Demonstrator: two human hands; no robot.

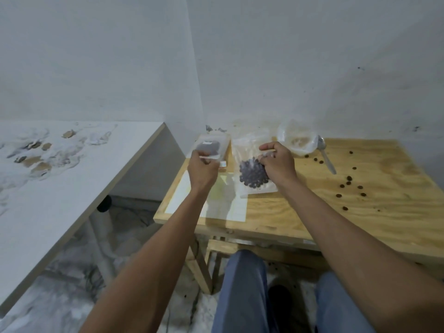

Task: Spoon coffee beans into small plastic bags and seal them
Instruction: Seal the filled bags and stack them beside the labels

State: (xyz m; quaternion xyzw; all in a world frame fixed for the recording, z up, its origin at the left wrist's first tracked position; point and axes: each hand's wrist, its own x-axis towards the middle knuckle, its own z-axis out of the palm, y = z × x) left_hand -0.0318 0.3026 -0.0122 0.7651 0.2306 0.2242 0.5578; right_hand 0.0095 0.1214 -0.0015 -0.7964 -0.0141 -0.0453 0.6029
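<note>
My left hand (pixel 203 168) grips the lower edge of a small plastic bag (pixel 211 147) with dark coffee beans inside, held up above the table's far left corner. My right hand (pixel 276 162) rests with curled fingers on a second clear bag of beans (pixel 252 176) that lies flat on the wooden table (pixel 360 212). A clear plastic bowl (pixel 298 140) stands at the back by the wall, and a metal spoon (pixel 326 157) lies beside it on the table. Several loose beans (pixel 348 182) are scattered to the right.
Flat empty plastic bags (pixel 216 200) lie near the table's front left edge. A white bench or shelf (pixel 60 183) runs along the left, apart from the table. The wall stands directly behind the table. My knees (pixel 245 272) are below the front edge.
</note>
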